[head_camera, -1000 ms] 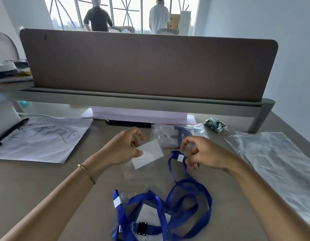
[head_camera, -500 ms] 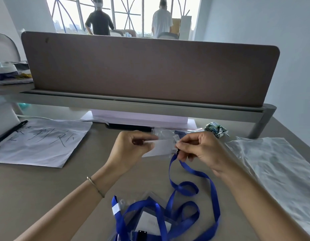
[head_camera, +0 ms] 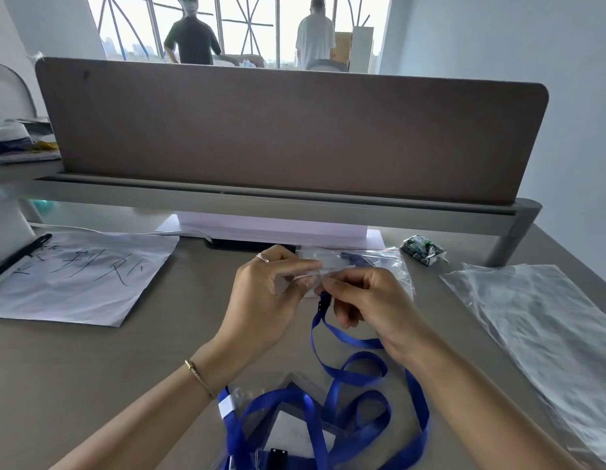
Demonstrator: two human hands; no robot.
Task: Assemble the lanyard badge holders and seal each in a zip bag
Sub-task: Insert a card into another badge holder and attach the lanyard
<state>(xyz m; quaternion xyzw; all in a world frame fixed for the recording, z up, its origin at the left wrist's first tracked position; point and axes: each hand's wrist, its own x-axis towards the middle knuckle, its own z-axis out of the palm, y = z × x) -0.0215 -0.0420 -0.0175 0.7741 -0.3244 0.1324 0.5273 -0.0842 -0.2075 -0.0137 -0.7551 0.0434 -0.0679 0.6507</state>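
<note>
A clear badge holder [head_camera: 313, 278] is being pinched between the curled fingers and thumb of the left hand [head_camera: 264, 300], raised a little above the desk [head_camera: 101, 368] in front of the brown divider panel [head_camera: 288, 130]. The black clip [head_camera: 323, 303] at the end of a blue lanyard [head_camera: 345, 368] is being held against the holder's edge by the fingertips of the right hand [head_camera: 369, 300], whose fingers are being kept curled tight around it; whether the clip is already fastened cannot be told. The lanyard's strap is being left trailing from the clip down toward the viewer, away from the divider, in loose loops on the desk. Just behind the hands, nearer the divider, a zip bag [head_camera: 373, 262] is lying with something blue inside it. At the near edge, farthest from the divider, more blue lanyards and clear holders with white cards [head_camera: 295, 432] are being kept in a tangled pile. To the right of the divider's foot, a flat stack of empty clear bags [head_camera: 539, 334] is lying, and a small crumpled wrapper [head_camera: 422, 249] is sitting close under the divider. To the left, a sheet of paper with handwriting [head_camera: 77, 276] is resting beside a black pen [head_camera: 16, 259].
</note>
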